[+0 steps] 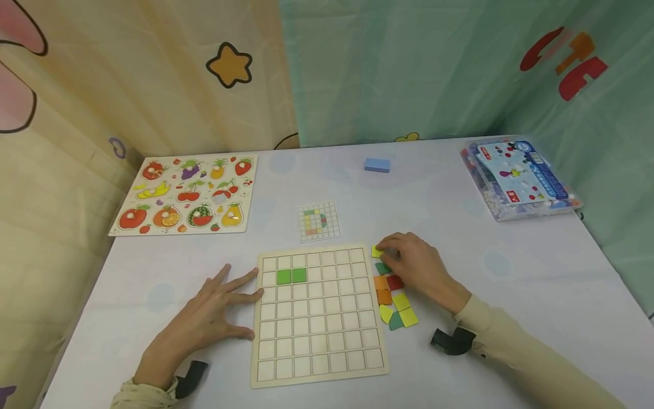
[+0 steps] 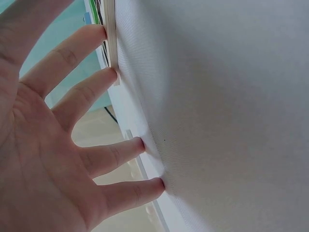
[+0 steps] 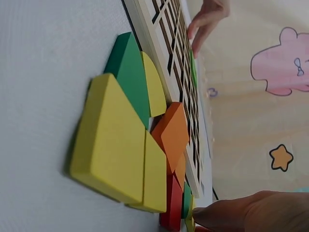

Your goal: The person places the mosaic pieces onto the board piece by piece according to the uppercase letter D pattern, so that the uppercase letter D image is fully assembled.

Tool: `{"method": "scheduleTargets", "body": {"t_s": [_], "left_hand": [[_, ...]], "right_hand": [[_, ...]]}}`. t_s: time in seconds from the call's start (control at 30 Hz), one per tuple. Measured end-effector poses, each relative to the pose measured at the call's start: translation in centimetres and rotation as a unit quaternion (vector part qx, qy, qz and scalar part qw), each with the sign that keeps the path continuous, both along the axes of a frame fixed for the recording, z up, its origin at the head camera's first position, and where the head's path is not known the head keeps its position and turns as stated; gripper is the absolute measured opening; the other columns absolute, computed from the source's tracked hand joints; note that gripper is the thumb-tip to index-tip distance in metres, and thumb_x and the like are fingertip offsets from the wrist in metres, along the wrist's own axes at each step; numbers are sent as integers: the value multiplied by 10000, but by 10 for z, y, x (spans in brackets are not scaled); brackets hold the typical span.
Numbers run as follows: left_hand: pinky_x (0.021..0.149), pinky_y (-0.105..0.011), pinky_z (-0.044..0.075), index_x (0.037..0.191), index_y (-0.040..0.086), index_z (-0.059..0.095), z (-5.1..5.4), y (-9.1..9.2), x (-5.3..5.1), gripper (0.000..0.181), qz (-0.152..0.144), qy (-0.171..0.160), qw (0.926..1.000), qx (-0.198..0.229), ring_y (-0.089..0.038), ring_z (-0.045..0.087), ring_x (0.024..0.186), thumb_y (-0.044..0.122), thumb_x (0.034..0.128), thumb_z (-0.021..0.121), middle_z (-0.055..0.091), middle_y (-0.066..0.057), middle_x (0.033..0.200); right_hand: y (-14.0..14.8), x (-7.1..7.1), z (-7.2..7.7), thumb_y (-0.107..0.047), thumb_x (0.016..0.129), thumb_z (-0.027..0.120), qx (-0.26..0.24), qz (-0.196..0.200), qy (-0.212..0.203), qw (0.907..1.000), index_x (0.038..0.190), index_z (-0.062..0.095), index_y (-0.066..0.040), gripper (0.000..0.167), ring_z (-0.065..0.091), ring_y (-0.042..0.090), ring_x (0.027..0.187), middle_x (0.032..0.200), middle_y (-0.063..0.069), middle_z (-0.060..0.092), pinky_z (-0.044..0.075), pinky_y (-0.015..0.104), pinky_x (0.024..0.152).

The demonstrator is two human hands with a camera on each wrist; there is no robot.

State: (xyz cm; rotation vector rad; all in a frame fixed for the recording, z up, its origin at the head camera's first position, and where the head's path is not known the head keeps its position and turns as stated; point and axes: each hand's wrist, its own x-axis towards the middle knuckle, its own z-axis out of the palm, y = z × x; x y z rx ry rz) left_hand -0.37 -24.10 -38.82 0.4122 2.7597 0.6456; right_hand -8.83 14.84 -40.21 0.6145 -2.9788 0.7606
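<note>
A pale wooden grid board [image 1: 317, 324] lies in front of me, with two light green square tiles [image 1: 291, 276] side by side in its second row. My left hand [image 1: 204, 315] is spread at the board's left side, its thumb and some fingertips touching the edge. Beyond the right edge, my right hand [image 1: 419, 264] pinches a yellow tile [image 1: 376, 252], partly hidden by the fingers. Under and near that hand lie a dark green tile [image 1: 382, 268], a red tile [image 1: 395, 282], orange tiles [image 1: 384, 296], yellow squares [image 1: 408, 317], a rounded yellow tile [image 1: 385, 312] and another green tile [image 1: 396, 321].
Behind the board lies a small pattern card [image 1: 319, 221] with a coloured grid. A fruit puzzle board [image 1: 186, 196] is at the back left, a blue block [image 1: 377, 165] at the back, and a clear plastic case [image 1: 521, 176] at the back right. Curtains hang behind the table.
</note>
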Motion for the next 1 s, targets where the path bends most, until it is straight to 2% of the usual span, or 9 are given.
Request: {"method": "scheduleTargets", "body": {"t_s": [0.2, 0.37, 0.53, 0.77, 1.0], "left_hand": [[1109, -708, 142, 1246, 235, 697, 1, 0, 0, 804, -1, 9, 10000, 31, -473, 117, 1458, 424, 501, 934, 427, 18, 1526], [1109, -708, 141, 1245, 232, 698, 1, 1, 0, 799, -5, 11, 10000, 22, -478, 121, 1456, 429, 505, 929, 425, 13, 1527], [1108, -708, 148, 1239, 232, 701, 1, 1, -1, 801, -3, 31, 10000, -81, -481, 129, 1454, 441, 499, 927, 428, 7, 1526], [1107, -709, 146, 1239, 231, 701, 1, 1, -1, 800, -5, 26, 9999, -102, -479, 130, 1454, 438, 501, 928, 426, 6, 1527], [1105, -713, 145, 1240, 227, 700, 1, 1, 0, 798, -15, 34, 10000, -36, -481, 129, 1454, 425, 503, 932, 428, 2, 1526]], "right_hand": [[3, -3, 0, -137, 865, 743, 9, -56, -54, 10000, 1053, 760, -99, 193, 639, 233, 941, 1128, 47, 706, 571, 401, 724], [4, -3, -1, -119, 863, 736, -35, -54, -33, 10000, 1043, 761, -93, 184, 610, 175, 815, 1105, 50, 707, 542, 343, 661], [3, 0, 2, -127, 855, 750, -160, -58, 12, 9999, 1035, 764, -92, 185, 599, 155, 788, 1087, 44, 705, 531, 315, 646], [-8, 4, 4, -100, 829, 784, -458, 268, 132, 9985, 1025, 771, -78, 197, 617, 145, 799, 1081, 39, 702, 544, 289, 650], [-31, 8, 4, -113, 843, 774, -632, 546, 23, 9965, 1032, 769, -103, 189, 618, 120, 825, 1075, 2, 695, 534, 257, 669]]}}
